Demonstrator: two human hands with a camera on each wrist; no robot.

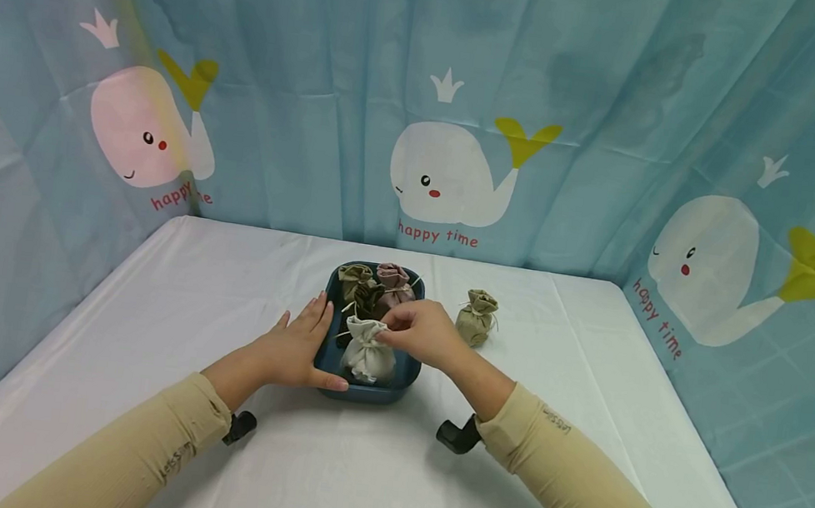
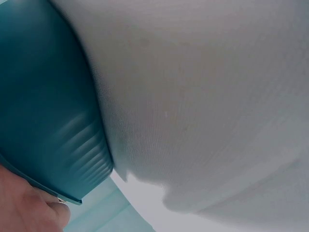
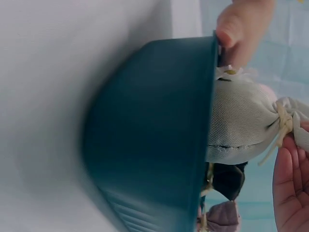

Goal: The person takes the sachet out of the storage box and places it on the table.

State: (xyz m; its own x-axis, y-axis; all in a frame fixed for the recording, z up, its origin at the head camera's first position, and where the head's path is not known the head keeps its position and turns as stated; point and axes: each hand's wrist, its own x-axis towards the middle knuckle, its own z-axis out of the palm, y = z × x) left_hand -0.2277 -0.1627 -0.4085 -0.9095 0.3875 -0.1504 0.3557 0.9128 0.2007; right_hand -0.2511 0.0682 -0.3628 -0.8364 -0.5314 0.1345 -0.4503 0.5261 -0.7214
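My right hand (image 1: pixel 430 336) pinches the gathered neck of a white cloth drawstring pouch (image 1: pixel 368 358). In the right wrist view the pouch (image 3: pixel 241 123) overlaps the rim of a dark blue plastic bin (image 3: pixel 145 116), its tie cord (image 3: pixel 286 121) close to the fingertips. Along the bin's left rim lies my left hand (image 1: pixel 291 350), fingers straight and thumb at the front edge. Behind the white pouch, the bin holds an olive pouch (image 1: pixel 355 277), a mauve pouch (image 1: pixel 392 282) and a dark pouch (image 1: pixel 368 301).
A khaki pouch (image 1: pixel 475 320) stands on the white-covered table (image 1: pixel 554 355), right of the bin. Black wrist-camera mounts (image 1: pixel 458 436) stick out near both cuffs. A blue curtain (image 1: pixel 305 91) with whale prints hangs around the table's back and sides.
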